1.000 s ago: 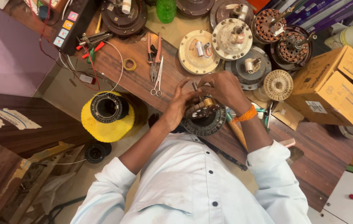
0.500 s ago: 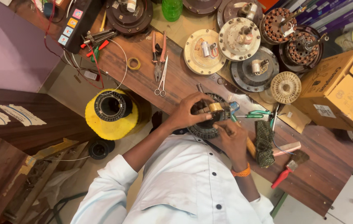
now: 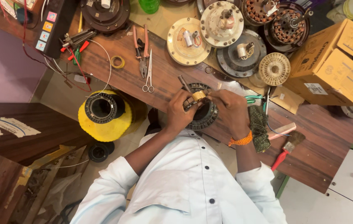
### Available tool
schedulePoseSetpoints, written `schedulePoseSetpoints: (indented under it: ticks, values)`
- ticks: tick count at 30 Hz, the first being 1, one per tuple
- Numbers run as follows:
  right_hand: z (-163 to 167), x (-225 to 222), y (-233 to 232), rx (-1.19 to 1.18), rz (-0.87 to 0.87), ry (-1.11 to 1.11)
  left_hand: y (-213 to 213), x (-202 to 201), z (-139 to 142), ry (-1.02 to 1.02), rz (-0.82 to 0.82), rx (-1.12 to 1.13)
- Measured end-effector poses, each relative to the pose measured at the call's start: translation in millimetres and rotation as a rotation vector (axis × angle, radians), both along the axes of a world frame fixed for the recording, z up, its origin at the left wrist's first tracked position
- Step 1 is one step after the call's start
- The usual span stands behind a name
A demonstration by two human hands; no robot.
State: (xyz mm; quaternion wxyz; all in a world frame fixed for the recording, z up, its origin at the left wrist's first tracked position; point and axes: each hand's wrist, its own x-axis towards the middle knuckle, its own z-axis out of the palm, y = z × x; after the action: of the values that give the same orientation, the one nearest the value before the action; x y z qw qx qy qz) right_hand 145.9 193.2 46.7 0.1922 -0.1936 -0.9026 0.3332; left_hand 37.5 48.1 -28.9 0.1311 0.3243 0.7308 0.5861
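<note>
Wooden bench (image 3: 317,141), tape roll (image 3: 198,96) btwn fingertips of left hand (image 3: 181,112), right hand (image 3: 231,111), over stator (image 3: 203,116)

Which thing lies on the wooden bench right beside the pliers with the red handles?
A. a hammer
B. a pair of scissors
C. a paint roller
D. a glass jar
B: a pair of scissors with metal finger loops lies on the wooden bench just next to the pliers, up the bench from the person's left hand and right hand at the round ring-shaped motor part.
</note>
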Motion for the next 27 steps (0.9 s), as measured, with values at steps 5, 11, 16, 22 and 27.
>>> schedulePoseSetpoints:
  ticks: [5, 11, 16, 22, 27]
  values:
    - [8, -21, 20, -0.002, 0.195, -0.012, -2, -1, -4, 0.051, 0.003, 0.016]
    - [3, -31, 50, -0.103, 0.248, -0.175, -1, -11, -10, 0.169, -0.035, 0.120]
    - [-5, -39, 57, -0.098, 0.310, -0.200, -6, -24, -8, 0.125, -0.254, 0.126]
    - [-8, -72, 62, 0.013, 0.444, -0.190, -2, -20, -4, 0.022, -0.218, 0.036]
    - [4, -103, 54, 0.196, 0.558, -0.248, -2, -22, -14, -0.845, -0.391, 0.445]
